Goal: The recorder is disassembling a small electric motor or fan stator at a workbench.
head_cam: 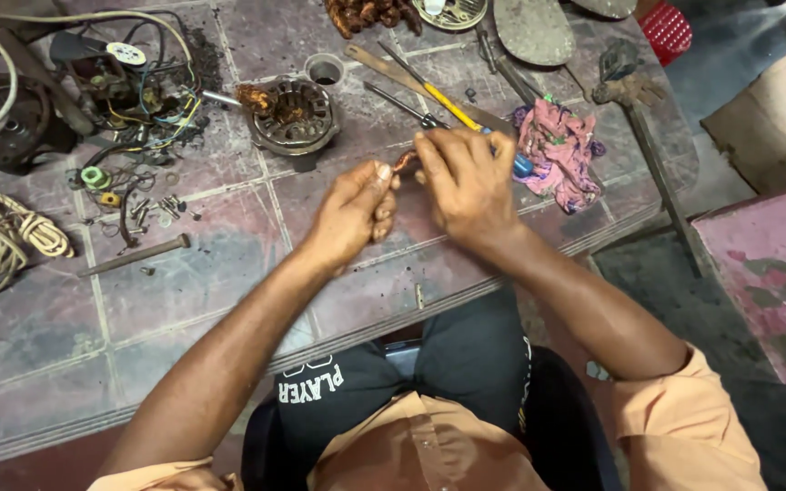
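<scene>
My left hand point(352, 214) and my right hand point(466, 177) meet above the tiled workbench point(229, 300). Between their fingertips they pinch a small copper-coloured piece point(405, 161), which looks like a strand of wire. Just beyond my right hand lie a yellow-handled screwdriver point(448, 105) and a dark-shafted tool point(398, 102). A round motor stator with copper windings point(293, 114) sits a little to the far left of my hands.
A pink rag point(557, 155) lies right of my right hand. At the far left are a wired motor assembly point(120, 82), loose screws point(152, 211), a metal rod point(134, 256) and a coil of pale cord point(2, 241). A hammer point(634, 100) rests near the bench's right edge.
</scene>
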